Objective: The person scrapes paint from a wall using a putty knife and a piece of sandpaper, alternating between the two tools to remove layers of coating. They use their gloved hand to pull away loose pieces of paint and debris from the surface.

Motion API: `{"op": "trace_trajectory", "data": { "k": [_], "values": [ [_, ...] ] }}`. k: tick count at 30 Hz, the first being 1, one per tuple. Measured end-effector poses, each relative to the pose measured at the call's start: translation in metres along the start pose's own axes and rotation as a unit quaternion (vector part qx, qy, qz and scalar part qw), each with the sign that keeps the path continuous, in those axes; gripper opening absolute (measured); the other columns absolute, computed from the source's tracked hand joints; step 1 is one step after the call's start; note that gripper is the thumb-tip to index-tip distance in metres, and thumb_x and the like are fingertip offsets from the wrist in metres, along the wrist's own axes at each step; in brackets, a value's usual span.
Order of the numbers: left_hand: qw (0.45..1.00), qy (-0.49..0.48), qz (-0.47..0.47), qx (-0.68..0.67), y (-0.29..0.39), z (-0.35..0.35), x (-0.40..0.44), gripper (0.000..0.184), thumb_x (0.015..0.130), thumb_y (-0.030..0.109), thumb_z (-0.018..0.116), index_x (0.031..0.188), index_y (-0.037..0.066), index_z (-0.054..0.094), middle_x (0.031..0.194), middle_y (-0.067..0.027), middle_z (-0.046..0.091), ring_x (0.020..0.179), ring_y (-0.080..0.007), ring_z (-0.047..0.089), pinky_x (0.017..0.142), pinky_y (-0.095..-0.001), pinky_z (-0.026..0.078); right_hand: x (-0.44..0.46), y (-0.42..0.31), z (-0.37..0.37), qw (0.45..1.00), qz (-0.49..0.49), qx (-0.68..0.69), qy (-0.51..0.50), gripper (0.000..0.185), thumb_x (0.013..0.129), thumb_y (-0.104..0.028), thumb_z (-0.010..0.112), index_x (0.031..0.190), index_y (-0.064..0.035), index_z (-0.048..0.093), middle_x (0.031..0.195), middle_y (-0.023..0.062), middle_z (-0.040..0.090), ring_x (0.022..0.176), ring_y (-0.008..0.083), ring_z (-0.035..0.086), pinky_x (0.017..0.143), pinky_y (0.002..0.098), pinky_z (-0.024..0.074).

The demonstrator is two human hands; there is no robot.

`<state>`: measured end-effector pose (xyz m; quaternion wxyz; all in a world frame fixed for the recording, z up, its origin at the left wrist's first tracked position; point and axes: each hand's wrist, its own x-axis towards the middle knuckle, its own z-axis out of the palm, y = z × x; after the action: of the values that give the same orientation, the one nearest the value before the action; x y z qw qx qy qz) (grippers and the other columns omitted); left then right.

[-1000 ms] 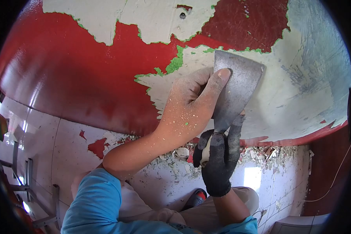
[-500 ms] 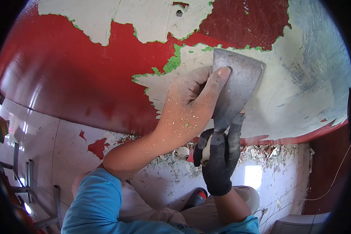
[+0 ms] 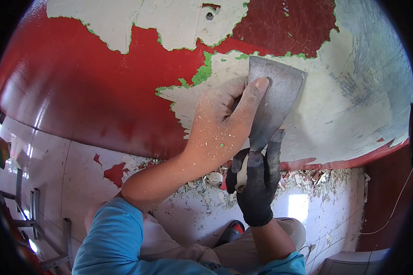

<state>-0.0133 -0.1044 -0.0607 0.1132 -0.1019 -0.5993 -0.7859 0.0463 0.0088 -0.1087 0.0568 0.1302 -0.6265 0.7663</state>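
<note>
A wide metal scraper lies against the wall with its broad edge upward. My right hand, in a black and grey glove, is wrapped round the scraper's pale handle. My bare, dusty left hand grips the blade's left side, thumb on its face and the other fingers partly hidden behind it. Around the blade the curved wall shows a pale stripped area bordered by green flecks. Red paint covers the left part, and a darker red patch sits just above the blade.
Paint chips and dust lie along the foot of the wall. Larger red flakes rest on the tiled floor. A metal frame stands at the left. A thin cable hangs at the right, above a grey box.
The scraper has shifted slightly left and up along the wall, with both hands moving along with it. My grip looks the same.
</note>
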Motion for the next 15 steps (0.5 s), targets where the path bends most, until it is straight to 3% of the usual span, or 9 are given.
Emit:
{"op": "trace_trajectory", "data": {
  "k": [2, 6, 8, 15],
  "values": [
    [1.000, -0.010, -0.012, -0.013, 0.001, 0.000, 0.000, 0.034, 0.095, 0.028, 0.051, 0.100, -0.005, 0.057, 0.081, -0.0079, 0.063, 0.068, -0.0148, 0.066, 0.056, -0.0259, 0.055, 0.001, 0.001, -0.003, 0.999, 0.017, 0.005, -0.035, 0.060, 0.096, -0.017, 0.039, 0.147, -0.0141, 0.008, 0.073, 0.0094, 0.052, 0.047, 0.0134, 0.046, 0.039, 0.0257, 0.0397],
    [1.000, -0.013, -0.012, -0.016, -0.003, 0.001, 0.001, 0.034, 0.095, 0.028, 0.051, 0.101, -0.005, 0.057, 0.082, -0.0088, 0.063, 0.069, -0.0154, 0.066, 0.056, -0.0263, 0.055, 0.002, 0.000, -0.002, 0.999, 0.023, 0.015, -0.026, 0.061, 0.096, -0.017, 0.040, 0.147, -0.0132, 0.007, 0.074, 0.0091, 0.052, 0.049, 0.0136, 0.047, 0.040, 0.0259, 0.0401],
    [0.999, 0.020, 0.035, -0.032, -0.010, 0.004, 0.002, 0.035, 0.094, 0.024, 0.052, 0.074, -0.003, 0.056, 0.056, 0.0048, 0.041, 0.055, -0.0024, 0.034, 0.044, -0.0254, 0.026, 0.002, 0.000, 0.000, 0.999, 0.023, 0.039, -0.008, 0.061, 0.096, -0.007, 0.037, 0.147, -0.0114, 0.004, 0.065, 0.0062, 0.050, 0.047, 0.0094, 0.042, 0.042, 0.0233, 0.0373],
    [0.998, 0.027, 0.033, -0.045, -0.006, 0.007, 0.001, 0.034, 0.094, 0.024, 0.052, 0.075, -0.004, 0.057, 0.055, 0.0044, 0.042, 0.055, -0.0025, 0.034, 0.044, -0.0250, 0.027, 0.002, -0.001, -0.001, 0.999, 0.021, 0.047, -0.015, 0.060, 0.096, -0.007, 0.037, 0.147, -0.0115, 0.005, 0.067, 0.0064, 0.050, 0.047, 0.0096, 0.043, 0.042, 0.0232, 0.0375]
  ]
}}
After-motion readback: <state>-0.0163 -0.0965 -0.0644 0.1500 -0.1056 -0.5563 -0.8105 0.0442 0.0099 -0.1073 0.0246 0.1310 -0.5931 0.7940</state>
